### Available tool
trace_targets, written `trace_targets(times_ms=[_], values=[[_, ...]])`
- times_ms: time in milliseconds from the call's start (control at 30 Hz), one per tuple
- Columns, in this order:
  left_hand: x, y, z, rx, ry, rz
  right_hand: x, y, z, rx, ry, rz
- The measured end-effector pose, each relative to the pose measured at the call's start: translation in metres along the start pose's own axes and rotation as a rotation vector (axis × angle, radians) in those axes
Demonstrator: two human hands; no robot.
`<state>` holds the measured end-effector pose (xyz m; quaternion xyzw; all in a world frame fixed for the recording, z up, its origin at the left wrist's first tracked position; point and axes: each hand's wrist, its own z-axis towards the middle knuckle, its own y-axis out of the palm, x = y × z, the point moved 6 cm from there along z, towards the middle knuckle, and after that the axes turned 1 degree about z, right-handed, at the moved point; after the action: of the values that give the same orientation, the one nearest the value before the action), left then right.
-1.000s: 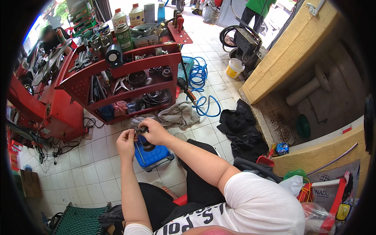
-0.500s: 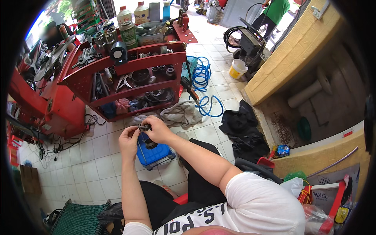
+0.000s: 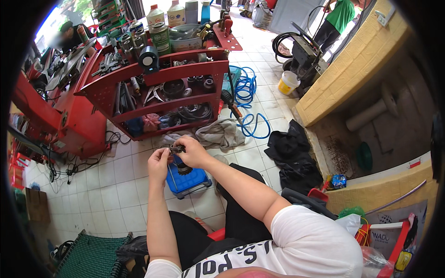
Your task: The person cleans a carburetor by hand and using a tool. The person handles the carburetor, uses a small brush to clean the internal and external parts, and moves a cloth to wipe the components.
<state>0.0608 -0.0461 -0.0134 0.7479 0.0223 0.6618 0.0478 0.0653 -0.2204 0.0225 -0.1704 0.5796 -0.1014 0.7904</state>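
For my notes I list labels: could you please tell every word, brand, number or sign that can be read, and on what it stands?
I give places only, not copying printed words:
White shirt: large black letters, partly readable.
Grey sheet, lower right: dark letters, partly covered.
Green can, red-capped bottles on the red cart: labels too small to read.
White-and-yellow bucket: label too small.
Black round device: lit display, too small.
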Motion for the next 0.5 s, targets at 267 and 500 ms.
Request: trace_targets(times_ms=[267,500], values=[[-0.011,0.003,0.003,-0.055,-0.044,-0.109,0.0,-0.005,-0.005,0.029,-0.046,-0.02],[-0.003,-0.003,0.003,-0.032,0.094,-0.034,-0.001,0.0,-0.001,0.017,0.002,0.025]])
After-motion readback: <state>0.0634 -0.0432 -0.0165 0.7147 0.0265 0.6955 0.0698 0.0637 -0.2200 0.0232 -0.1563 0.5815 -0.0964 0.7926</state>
